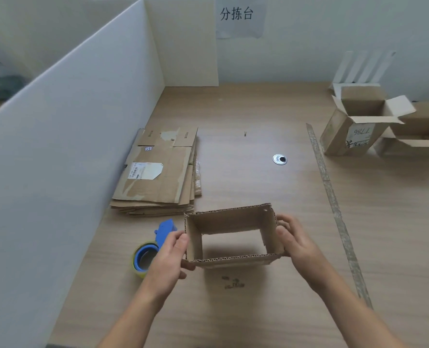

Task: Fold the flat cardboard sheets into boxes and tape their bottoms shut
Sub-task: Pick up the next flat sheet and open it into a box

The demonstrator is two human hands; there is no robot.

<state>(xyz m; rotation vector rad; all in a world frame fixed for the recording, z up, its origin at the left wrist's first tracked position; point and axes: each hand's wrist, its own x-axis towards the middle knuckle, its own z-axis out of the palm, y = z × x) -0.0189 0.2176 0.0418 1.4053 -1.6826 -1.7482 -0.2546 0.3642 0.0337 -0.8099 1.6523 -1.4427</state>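
A small brown cardboard box, opened into a rectangular tube, is held just above the table in the near middle; I look down through it to the table. My left hand grips its left wall, thumb at the near corner. My right hand grips its right wall with curled fingers. A stack of flat cardboard sheets lies at the left, against the white partition. A blue tape dispenser with a roll of clear tape lies beside my left hand.
A white partition walls the table's left side. Two open cardboard boxes stand at the far right. A strip of old tape runs down the table on the right. A metal cable hole sits mid-table.
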